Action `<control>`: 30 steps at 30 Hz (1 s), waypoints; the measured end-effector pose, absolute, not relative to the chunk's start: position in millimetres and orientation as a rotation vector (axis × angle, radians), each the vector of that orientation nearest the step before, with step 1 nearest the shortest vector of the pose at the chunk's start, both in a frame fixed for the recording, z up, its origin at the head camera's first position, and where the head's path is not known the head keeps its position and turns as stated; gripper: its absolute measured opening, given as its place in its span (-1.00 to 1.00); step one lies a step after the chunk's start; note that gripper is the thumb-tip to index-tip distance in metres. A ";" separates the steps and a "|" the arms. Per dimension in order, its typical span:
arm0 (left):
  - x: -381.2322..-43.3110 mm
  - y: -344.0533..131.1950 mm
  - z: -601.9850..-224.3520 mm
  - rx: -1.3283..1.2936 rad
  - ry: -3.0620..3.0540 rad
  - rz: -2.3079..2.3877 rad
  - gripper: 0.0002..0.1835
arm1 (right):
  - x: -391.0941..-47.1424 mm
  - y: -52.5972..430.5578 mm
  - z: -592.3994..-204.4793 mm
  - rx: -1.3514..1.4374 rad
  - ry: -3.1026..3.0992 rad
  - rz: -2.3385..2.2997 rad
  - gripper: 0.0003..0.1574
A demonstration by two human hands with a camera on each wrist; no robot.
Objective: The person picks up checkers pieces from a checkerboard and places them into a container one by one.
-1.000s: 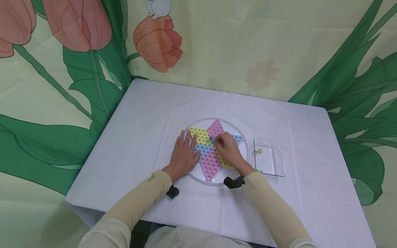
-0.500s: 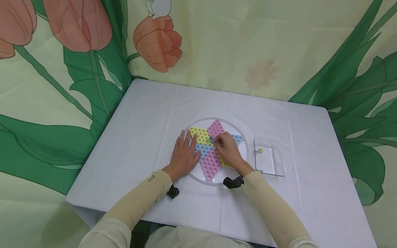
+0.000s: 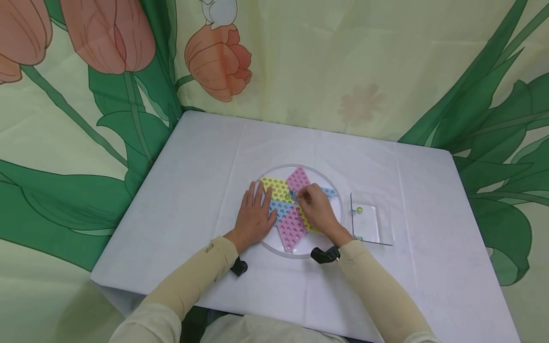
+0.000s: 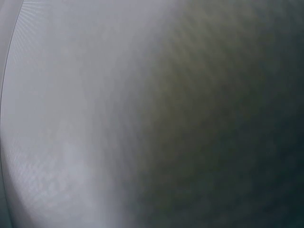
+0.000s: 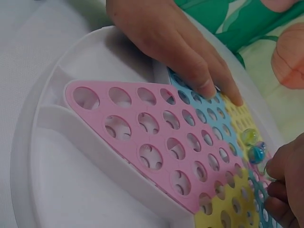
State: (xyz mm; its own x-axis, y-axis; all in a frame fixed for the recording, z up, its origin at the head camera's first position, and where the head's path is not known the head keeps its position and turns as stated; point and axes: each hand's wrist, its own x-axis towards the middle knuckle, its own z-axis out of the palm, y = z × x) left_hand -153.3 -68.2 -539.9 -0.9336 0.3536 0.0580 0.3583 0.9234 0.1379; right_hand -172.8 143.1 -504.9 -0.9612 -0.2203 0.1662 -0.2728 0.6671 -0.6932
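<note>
We count 2 bare hands at 1 round board. On the board's left side lies the left hand, palm down, its fingers straight and resting at the blue and yellow panels; it grips nothing. The right hand is just right of the board's middle, thumb and fingertips drawn together in a tight pinch on 1 pale marble, mostly hidden by the fingers.

On the white board we see 6 perforated panels in a star — 2 pink panels, 2 yellow panels and 2 blue panels, some partly covered by the hands. Near the board's middle sit at least 2 more marbles, 1 yellow-green marble and 1 teal marble, close together beside the right fingertips.

To the right of the board, just beside it, stands 1 clear tray with at least 2 greenish marbles in it. We find 2 black wrist devices on the board's near side, 1 at each wrist.

Under the board spreads a white tablecloth, faintly creased. Beyond the board hangs a cream backdrop printed with tulips and broad green leaves — the left wrist view is mostly blur.
</note>
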 end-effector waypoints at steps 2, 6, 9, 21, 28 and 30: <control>-153.2 -68.3 -539.7 -0.566 -3.052 -0.238 -0.24 | -172.5 144.1 -503.6 0.427 -2.787 1.187 -0.87; -152.3 -68.8 -539.7 -0.563 -3.055 -0.262 -0.24 | -172.5 145.2 -500.9 0.435 -2.778 1.190 -0.86; -152.1 -68.6 -539.6 -0.562 -3.047 -0.275 -0.24 | -170.8 146.0 -496.6 0.438 -2.762 1.208 -0.86; -153.3 -68.0 -539.4 -0.566 -3.050 -0.271 -0.24 | -165.6 151.4 -489.7 0.431 -2.688 1.253 -0.87; -152.8 -68.1 -540.8 -0.558 -3.054 -0.267 -0.24 | -163.6 155.7 -483.2 0.427 -2.646 1.255 -0.87; -152.6 -68.2 -540.1 -0.563 -3.042 -0.262 -0.24 | -163.0 157.0 -481.3 0.421 -2.646 1.252 -0.86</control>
State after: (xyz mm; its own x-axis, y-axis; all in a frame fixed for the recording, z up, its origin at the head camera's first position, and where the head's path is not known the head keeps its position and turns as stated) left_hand -152.6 -68.2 -540.1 -0.9336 0.3521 0.0668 0.3584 0.9199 0.1589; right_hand -163.0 157.0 -481.3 -0.9427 -0.1750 0.2840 -0.3305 0.6045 -0.7248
